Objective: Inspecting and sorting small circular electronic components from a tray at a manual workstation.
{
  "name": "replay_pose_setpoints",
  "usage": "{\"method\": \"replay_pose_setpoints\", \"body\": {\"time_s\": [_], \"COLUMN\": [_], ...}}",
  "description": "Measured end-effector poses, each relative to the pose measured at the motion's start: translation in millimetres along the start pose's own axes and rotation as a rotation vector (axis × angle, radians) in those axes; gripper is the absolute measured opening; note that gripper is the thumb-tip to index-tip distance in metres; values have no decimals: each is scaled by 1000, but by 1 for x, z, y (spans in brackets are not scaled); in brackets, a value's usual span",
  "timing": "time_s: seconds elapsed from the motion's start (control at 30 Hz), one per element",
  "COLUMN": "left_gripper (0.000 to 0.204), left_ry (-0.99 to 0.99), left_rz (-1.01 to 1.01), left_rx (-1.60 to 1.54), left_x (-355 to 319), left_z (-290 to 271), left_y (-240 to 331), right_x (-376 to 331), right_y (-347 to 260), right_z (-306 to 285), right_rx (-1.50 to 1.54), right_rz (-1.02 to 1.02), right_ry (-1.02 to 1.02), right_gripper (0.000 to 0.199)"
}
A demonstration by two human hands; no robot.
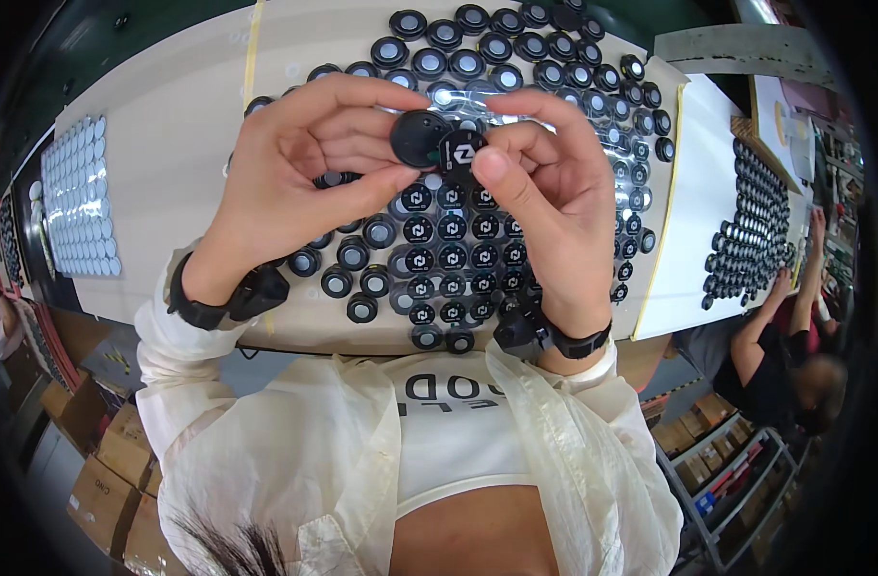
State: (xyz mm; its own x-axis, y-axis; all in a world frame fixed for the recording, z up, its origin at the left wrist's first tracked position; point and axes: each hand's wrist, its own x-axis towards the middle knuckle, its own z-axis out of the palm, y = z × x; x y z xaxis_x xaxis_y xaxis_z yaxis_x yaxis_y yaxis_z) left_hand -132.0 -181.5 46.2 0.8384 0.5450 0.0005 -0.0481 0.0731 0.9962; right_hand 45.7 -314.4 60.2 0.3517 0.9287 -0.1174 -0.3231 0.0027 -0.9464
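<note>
Looking down from the head view, two bare hands are seen raised above a workbench (199, 106), meeting over its middle. A round black cap (420, 136) is pinched by the left hand (295, 168), with the thumb laid under its lower edge and the fingers curled over the top. The cap is matte and dark, tilted toward the camera, with a small greenish spot near its lower rim. A smaller black disc (460, 154), marked with a white emblem, is gripped by the right hand (544, 182); the thumb is pressed against its lower side and the forefinger is bent over it. Cap and disc are held touching, the disc overlapping the cap's right edge, both well above the bench surface.

Beneath the hands, rows of black round pieces (453, 254) are laid out on the bench: those nearer the body show the white emblem, those farther away show a pale shiny centre. A tray of pale round discs (79, 197) is set at the left end of the bench. A second sheet with more black pieces (751, 230) lies to the right, where another person's arm (760, 331) is stretched toward it. A black wristband (218, 302) is worn on each wrist.
</note>
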Motion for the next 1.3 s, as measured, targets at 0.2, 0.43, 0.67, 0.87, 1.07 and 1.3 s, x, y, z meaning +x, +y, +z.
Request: {"method": "replay_pose_setpoints", "body": {"time_s": [0.2,0.43,0.67,0.87,1.07,1.3], "left_gripper": [47,46,44,41,40,40], "left_ry": [14,25,48,96,100,107], "left_rz": [-35,-6,-10,19,-3,50], "left_rx": [7,46,93,167,237,346], "left_x": [5,3,2,2,3,12], "left_z": [14,16,19,24,25,25], "left_y": [2,3,3,1,-6,-4], "right_x": [0,1,0,0,4,6], "right_y": [11,14,14,22,23,22], "right_z": [1,2,2,3,8,4], "right_rx": [-84,-79,-136,-377,-533,-751], "right_rz": [-79,-88,-97,-146,-344,-399], "right_ry": [75,87,103,149,226,176], "right_gripper": [20,20,20,21,19,24]}}
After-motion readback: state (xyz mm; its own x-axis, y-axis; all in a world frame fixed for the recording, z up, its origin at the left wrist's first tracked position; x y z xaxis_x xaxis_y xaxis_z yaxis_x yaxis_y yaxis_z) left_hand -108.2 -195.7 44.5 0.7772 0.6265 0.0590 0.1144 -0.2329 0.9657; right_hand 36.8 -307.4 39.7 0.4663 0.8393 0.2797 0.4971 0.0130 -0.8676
